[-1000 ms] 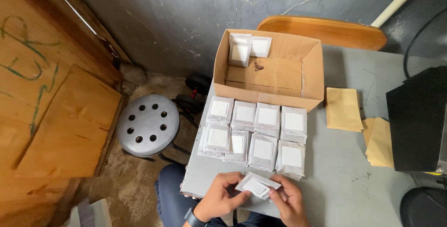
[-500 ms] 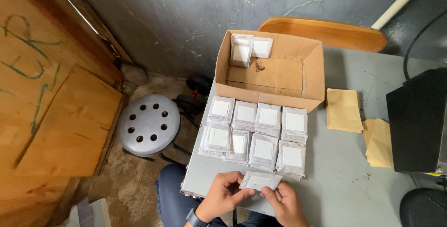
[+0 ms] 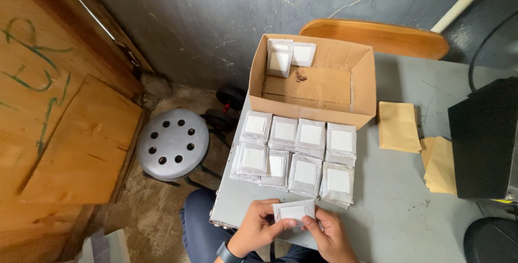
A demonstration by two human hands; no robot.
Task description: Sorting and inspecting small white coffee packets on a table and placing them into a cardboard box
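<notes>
Left hand: I pinch the packet closed.
Right hand: pinching it too.
Change: packet now upright, squared.
Ahead: packet rows.

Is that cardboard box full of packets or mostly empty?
Mostly empty. The open cardboard box shows bare brown floor, with only a few white packets leaning in its far left corner.

Black machine and dark round object (bottom corner) — both cut off at right edge.
</notes>
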